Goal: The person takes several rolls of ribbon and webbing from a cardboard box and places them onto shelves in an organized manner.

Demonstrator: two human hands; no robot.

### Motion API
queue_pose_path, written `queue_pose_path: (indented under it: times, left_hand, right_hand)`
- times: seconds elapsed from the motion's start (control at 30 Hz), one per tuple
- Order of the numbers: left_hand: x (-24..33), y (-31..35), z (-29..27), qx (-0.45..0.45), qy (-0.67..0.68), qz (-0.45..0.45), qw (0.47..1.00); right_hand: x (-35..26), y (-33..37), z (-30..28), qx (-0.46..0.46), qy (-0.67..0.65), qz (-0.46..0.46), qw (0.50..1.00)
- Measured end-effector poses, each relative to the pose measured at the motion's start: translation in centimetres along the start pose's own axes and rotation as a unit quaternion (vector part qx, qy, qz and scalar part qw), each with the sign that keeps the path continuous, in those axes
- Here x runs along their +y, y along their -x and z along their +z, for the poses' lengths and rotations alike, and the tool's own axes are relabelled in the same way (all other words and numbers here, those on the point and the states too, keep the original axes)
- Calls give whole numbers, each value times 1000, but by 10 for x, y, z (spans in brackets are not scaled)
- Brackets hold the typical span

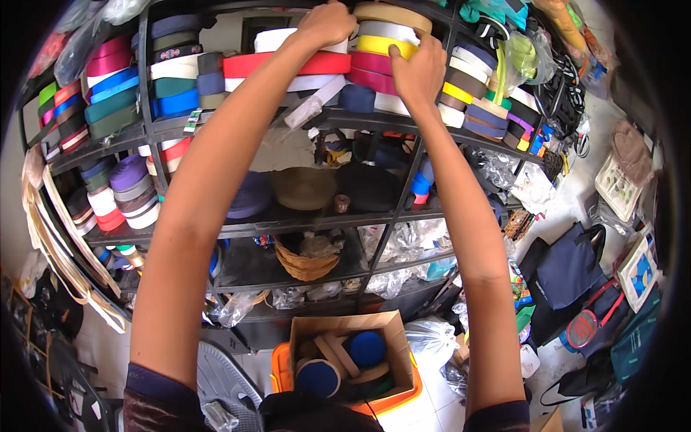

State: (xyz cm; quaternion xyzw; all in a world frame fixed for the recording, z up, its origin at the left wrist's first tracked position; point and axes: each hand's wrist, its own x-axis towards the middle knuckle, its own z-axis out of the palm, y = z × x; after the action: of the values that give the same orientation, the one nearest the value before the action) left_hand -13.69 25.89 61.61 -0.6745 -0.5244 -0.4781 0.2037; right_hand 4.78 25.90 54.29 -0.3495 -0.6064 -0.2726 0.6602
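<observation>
Both my arms reach up to the top shelf of a black rack. My left hand (pixel 327 26) is closed beside the left end of a tan webbing roll (pixel 392 14); its fingertips are hidden. The thumb of my right hand (pixel 421 70) presses on the front of a yellow webbing roll (pixel 374 45), with the fingers round its right side. A pale grey roll (pixel 385 30) lies between the tan and yellow ones. Maroon rolls (pixel 370 63) are stacked under the yellow one. A wide red roll (pixel 288 65) sits to the left, below my left hand.
Many coloured webbing rolls fill the rack (pixel 309 229). Lower down are a wicker basket (pixel 306 261) and plastic bags (pixel 403 248). On the floor, a cardboard box (pixel 398 360) of rolls sits in an orange crate (pixel 282 371). Dark bags (pixel 568 263) lie at the right.
</observation>
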Motion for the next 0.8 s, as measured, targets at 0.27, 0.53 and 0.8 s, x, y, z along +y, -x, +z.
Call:
queue_pose_path:
  times: [0.27, 0.53, 0.8]
  left_hand:
    - [39, -29, 59, -8, 42, 24, 999]
    - [34, -21, 21, -64, -63, 40, 995]
    - [44, 143, -9, 220, 193, 241, 925]
  right_hand:
    - [63, -22, -16, -169, 17, 21, 985]
    - [67, 2, 9, -132, 63, 4, 989]
    - [40, 109, -49, -13, -196, 107, 975]
